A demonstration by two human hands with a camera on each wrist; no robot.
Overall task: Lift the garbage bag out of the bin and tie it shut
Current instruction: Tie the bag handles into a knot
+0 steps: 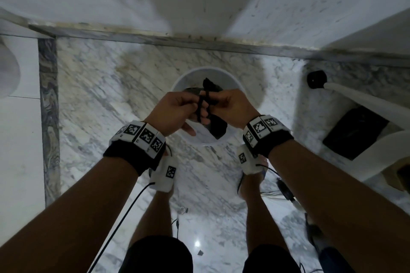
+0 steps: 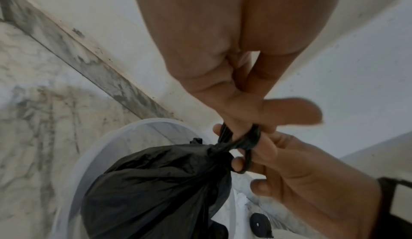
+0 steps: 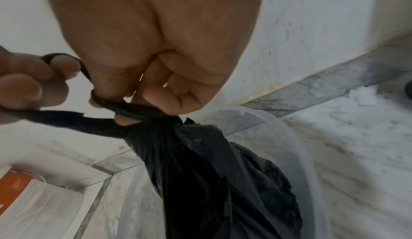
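The black garbage bag (image 1: 218, 127) hangs just above the round translucent white bin (image 1: 177, 82) on the marble floor. Its neck is gathered, and two twisted strips (image 2: 247, 142) run up from it and cross between my hands. My left hand (image 1: 177, 108) pinches one strip, which loops round its fingers. My right hand (image 1: 233, 106) grips the other, fingers curled close against the left. In the left wrist view the bag (image 2: 156, 190) bulges below the knot over the bin's rim (image 2: 107, 146). The right wrist view has the bag (image 3: 211, 172) hanging under my right hand (image 3: 156, 49), and one strip (image 3: 67, 119) stretches to my left hand's fingers (image 3: 26, 84).
A white wall with a grey marble skirting (image 1: 155, 37) stands right behind the bin. At the right a white furniture leg with a black foot (image 1: 316, 79) and a dark flat pad (image 1: 355, 132) sit on the floor. My bare legs and loose cables (image 1: 286, 190) are below.
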